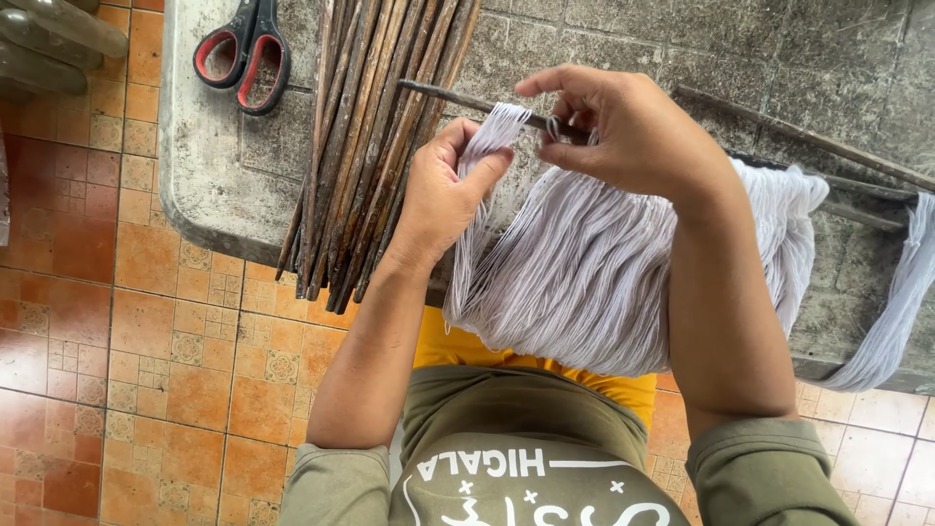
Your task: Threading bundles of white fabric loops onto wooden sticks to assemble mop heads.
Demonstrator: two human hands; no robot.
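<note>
A thick hank of pale grey-white yarn hangs over a dark wooden stick that lies across a grey stone slab. My left hand pinches a small bundle of the yarn strands between thumb and fingers, just below the stick. My right hand is above the hank, with its fingertips closed on the stick and on strands looped over it. More yarn drapes off the slab's edge at the right.
A bundle of several dark wooden sticks lies on the slab left of my hands, overhanging its edge. Red-handled scissors rest at the slab's far left. Orange patterned floor tiles lie below.
</note>
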